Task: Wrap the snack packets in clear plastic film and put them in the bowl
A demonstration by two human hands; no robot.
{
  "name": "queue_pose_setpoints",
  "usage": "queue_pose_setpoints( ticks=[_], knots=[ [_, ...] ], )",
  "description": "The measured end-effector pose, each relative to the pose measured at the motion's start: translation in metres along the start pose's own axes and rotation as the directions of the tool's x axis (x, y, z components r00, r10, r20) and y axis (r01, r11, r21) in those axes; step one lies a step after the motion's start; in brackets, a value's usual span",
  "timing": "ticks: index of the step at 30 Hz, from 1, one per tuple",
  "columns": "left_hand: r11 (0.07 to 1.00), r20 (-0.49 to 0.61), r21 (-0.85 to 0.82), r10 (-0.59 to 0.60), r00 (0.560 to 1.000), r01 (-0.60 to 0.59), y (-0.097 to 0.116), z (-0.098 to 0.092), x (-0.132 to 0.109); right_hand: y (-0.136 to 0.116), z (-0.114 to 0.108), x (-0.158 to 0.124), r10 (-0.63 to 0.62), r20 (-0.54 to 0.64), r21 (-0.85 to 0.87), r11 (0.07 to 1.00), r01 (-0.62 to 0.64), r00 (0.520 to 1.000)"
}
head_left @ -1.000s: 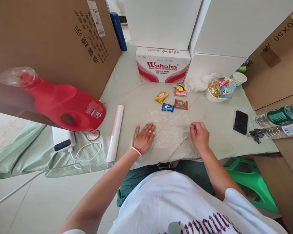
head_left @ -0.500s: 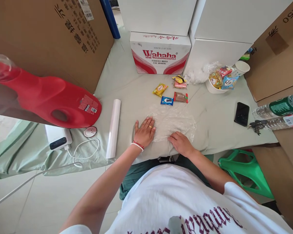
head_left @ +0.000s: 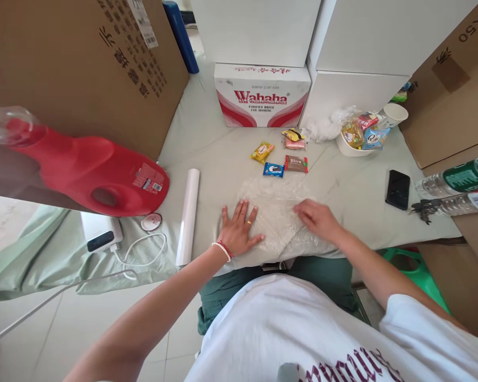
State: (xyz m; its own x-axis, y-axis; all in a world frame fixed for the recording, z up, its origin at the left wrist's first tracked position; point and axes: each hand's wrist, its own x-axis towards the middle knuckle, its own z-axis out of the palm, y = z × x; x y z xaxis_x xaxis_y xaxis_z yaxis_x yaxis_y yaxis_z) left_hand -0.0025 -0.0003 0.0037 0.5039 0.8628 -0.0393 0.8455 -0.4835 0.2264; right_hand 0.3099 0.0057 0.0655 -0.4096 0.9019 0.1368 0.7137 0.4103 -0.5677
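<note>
A clear sheet of plastic wrap [head_left: 276, 204] lies crinkled on the pale green cloth in front of me. My left hand [head_left: 239, 231] rests flat on its left edge, fingers spread, a ring on one finger and a red and white bracelet at the wrist. My right hand [head_left: 316, 217] lies on the sheet's right part, blurred by motion, fingers stretched out low over the film. Just beyond the sheet lie several small snack packets [head_left: 279, 162]. A white roll of wrap [head_left: 188, 215] lies left of my left hand.
A red detergent jug [head_left: 91, 172] lies at the left, with a white power bank [head_left: 99, 233] and cable below it. A Wahaha box [head_left: 263, 95], a white bowl of snacks [head_left: 356, 140], a paper cup [head_left: 394, 114], a black phone [head_left: 397, 189], keys and water bottles [head_left: 454, 188] are about.
My right hand went from the sheet's right edge to its near edge, then back to the right over the film. My left hand stayed flat on the left edge.
</note>
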Motion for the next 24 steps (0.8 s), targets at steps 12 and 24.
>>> queue_pose_setpoints(
  ticks=[12, 24],
  knots=[
    [0.999, 0.044, 0.039, 0.005, 0.999, -0.006, -0.001, -0.001, -0.002, 0.078, -0.024, 0.188, 0.430, -0.054, -0.381, 0.826, -0.416, 0.901],
    [0.998, 0.015, 0.058, 0.014, 1.000, -0.015, -0.004, 0.001, -0.004, 0.134, -0.045, 0.265, 0.473, -0.322, -0.323, 0.760, -0.565, 0.820]
  ],
)
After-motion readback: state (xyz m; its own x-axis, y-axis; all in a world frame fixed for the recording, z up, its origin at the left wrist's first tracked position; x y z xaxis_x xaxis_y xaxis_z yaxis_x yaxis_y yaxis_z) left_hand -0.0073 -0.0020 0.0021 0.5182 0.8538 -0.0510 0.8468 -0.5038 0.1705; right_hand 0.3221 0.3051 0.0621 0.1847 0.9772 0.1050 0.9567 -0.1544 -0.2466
